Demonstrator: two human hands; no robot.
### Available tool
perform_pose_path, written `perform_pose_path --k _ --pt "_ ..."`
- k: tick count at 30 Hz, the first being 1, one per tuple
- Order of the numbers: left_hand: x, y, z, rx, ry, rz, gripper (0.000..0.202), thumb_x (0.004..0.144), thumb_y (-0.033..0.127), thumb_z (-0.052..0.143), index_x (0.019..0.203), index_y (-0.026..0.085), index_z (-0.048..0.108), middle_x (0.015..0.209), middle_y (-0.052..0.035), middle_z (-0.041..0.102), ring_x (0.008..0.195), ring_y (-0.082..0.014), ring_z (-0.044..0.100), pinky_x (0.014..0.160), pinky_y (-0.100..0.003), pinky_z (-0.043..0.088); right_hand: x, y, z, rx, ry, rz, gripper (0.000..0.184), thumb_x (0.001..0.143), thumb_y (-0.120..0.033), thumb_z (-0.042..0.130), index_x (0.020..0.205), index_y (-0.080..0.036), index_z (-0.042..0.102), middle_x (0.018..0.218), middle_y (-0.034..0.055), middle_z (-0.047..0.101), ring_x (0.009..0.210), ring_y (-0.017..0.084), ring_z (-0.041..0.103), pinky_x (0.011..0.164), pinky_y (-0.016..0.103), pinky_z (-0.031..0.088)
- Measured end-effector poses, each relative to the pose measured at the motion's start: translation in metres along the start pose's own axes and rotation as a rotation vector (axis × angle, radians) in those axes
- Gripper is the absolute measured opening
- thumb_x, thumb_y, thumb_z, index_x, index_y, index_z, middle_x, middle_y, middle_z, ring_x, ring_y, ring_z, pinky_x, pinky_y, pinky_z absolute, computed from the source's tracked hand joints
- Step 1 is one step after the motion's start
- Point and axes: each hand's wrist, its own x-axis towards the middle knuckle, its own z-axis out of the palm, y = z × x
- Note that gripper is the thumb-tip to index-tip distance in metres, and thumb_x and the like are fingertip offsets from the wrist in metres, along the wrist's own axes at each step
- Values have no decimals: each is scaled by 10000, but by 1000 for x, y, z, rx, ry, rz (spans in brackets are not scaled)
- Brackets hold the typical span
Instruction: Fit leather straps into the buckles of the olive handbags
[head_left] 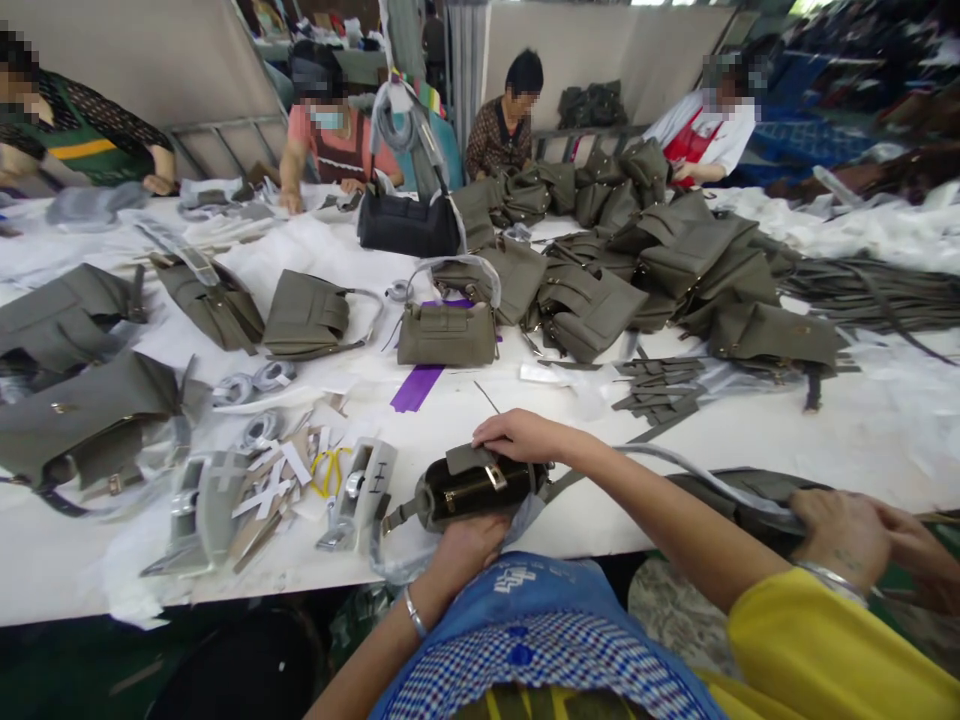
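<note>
A small dark olive handbag (469, 490) with a gold clasp lies on its side at the near edge of the white table (750, 430). My left hand (465, 550) grips it from below on the near side, fingers curled under it. My right hand (517, 435) lies on top, fingers closed over its flap. The bag's strap (660, 458) trails off to the right.
Just left of the bag lie grey cut pieces, yellow-handled snips (330, 470) and tape rolls (259, 380). Finished olive bags (448, 330) and a heap of them (675, 260) fill the middle; a black bag (409, 225) stands behind. Another person's hands (847, 535) hold leather at right. Several workers sit across.
</note>
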Motion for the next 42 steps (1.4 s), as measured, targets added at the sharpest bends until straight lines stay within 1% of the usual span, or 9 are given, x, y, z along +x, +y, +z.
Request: perform_pose_path --k 8,13,18,22,25,28,33,38,42 --pt "-20 -3 2 97 -54 91 386 945 167 357 1294 213 517 1201 -102 646 1044 -226 626 895 -343 510 -24 3 69 -175 -13 125 658 747 -322 739 1347 -198 501 1377 158 505 1241 304 496 1016 435 400" --pt "-50 7 -29 80 -54 142 290 938 243 429 1182 251 585 1085 -44 690 979 -199 645 854 -294 516 -33 4 101 -304 59 190 766 722 -204 757 1403 -232 408 1462 164 392 1326 312 391 1051 455 364" --pt "-54 0 -66 159 -41 115 354 892 135 421 1174 268 589 1105 -30 687 998 -183 646 851 -283 522 -43 -3 100 -223 110 194 612 786 -165 675 1357 -227 464 1413 142 465 1295 275 435 1077 468 326" --pt "-31 -20 -81 230 55 -92 601 767 -8 417 1275 291 532 1362 -6 541 1156 -184 579 942 -309 495 -68 -9 86 -130 432 212 365 882 -202 555 1246 -225 559 1276 86 594 1247 239 474 1111 496 264" --pt "-11 -31 -83 211 51 -177 642 737 -10 437 1282 314 538 1404 22 501 1176 -182 566 968 -313 480 -90 -12 83 -41 728 310 270 920 -221 492 1164 -215 610 1196 93 634 1169 234 527 1043 442 373" --pt "0 -37 -86 96 49 -177 559 756 23 451 1226 286 600 1289 12 610 1175 -183 568 1029 -318 424 -103 -17 86 182 827 518 271 951 -337 436 971 -196 667 909 88 696 878 211 639 822 358 503" --pt "5 -37 -104 -147 19 -189 310 875 273 495 1114 221 686 1118 -30 708 1037 -237 639 949 -336 463 -100 -27 99 1033 466 771 532 893 -588 416 704 -147 645 571 38 639 388 111 531 397 236 421" --pt "9 -23 -112 -312 -87 -158 336 873 418 528 1072 216 709 1082 -36 718 985 -240 641 882 -295 470 -78 -36 107 1640 590 518 469 810 -462 659 1200 -210 587 1101 85 691 857 139 679 687 228 532" --pt "11 -21 -108 -399 -167 -143 339 861 427 550 1042 195 718 1047 -42 722 951 -225 638 859 -277 463 -60 -28 105 1897 717 375 418 792 -380 710 1173 -247 601 1126 42 681 994 134 649 869 256 499"
